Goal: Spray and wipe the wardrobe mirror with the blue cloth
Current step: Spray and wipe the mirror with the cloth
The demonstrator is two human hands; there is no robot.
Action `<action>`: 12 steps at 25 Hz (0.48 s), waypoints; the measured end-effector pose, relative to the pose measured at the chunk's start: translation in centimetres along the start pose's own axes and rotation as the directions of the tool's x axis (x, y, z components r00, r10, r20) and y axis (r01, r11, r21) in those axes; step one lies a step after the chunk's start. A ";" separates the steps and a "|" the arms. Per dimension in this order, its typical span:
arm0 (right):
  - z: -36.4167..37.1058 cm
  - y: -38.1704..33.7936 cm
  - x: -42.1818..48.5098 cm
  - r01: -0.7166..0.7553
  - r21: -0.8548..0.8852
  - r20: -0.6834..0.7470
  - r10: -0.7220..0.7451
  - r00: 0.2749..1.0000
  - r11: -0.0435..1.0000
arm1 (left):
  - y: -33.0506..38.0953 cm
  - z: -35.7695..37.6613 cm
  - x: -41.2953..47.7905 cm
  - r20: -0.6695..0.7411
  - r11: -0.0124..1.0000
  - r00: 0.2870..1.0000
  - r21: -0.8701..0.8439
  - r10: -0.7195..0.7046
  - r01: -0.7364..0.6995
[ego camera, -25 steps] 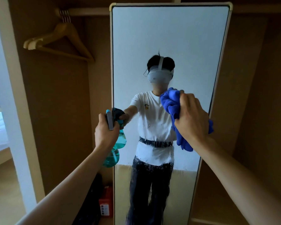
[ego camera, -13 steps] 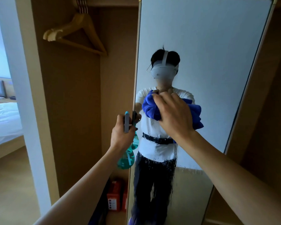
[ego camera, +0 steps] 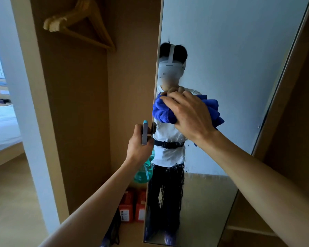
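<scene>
Wardrobe mirror (ego camera: 230, 68): upright, lower half streaked wet.
Blue cloth (ego camera: 163, 112): bunched against the glass near its left edge, right hand (ego camera: 189, 116) fingers curled over it.
Spray bottle (ego camera: 144, 171): teal, beside the mirror's left edge, left hand (ego camera: 139, 148) fingers clasping its neck.
Wooden hangers (ego camera: 82, 24) above; red boxes (ego camera: 132, 205) on the wardrobe floor.

Mid-frame, the right hand (ego camera: 191, 116) holds the cloth (ego camera: 161, 112) against the mirror (ego camera: 239, 59). Just left of its edge, the left hand (ego camera: 138, 147) holds the spray bottle (ego camera: 144, 172); hanger (ego camera: 86, 22) upper left, boxes (ego camera: 132, 205) below.
</scene>
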State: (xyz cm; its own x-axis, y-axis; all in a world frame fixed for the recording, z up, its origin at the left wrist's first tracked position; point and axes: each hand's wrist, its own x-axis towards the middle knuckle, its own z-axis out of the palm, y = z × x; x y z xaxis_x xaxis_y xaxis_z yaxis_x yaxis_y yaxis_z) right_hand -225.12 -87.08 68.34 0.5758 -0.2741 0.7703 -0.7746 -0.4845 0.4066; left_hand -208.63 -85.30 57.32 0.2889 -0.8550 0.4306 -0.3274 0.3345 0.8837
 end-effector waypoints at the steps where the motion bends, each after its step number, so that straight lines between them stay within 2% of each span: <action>1: 0.0 -0.1 0.4 0.008 -0.012 -0.010 -0.008 1.000 1.000 | -0.3 0.0 -0.1 0.005 1.000 1.000 0.000 -0.004 0.004; 8: 1.7 -2.0 -1.6 -0.003 -0.040 0.003 0.003 1.000 0.999 | -1.4 -0.2 0.0 0.038 0.999 0.999 -0.041 -0.007 0.009; 12: 3.3 -4.2 -5.2 -0.025 0.001 0.076 0.025 0.997 1.000 | -1.8 -0.3 0.3 0.062 0.996 0.998 -0.093 -0.006 0.012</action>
State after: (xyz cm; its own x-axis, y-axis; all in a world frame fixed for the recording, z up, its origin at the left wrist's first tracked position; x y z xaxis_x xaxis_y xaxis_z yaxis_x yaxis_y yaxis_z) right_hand -224.00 -86.39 60.99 0.5747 -0.3487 0.7403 -0.7885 -0.4780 0.3870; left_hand -207.64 -86.06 55.90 0.2347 -0.8799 0.4131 -0.2393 0.3596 0.9019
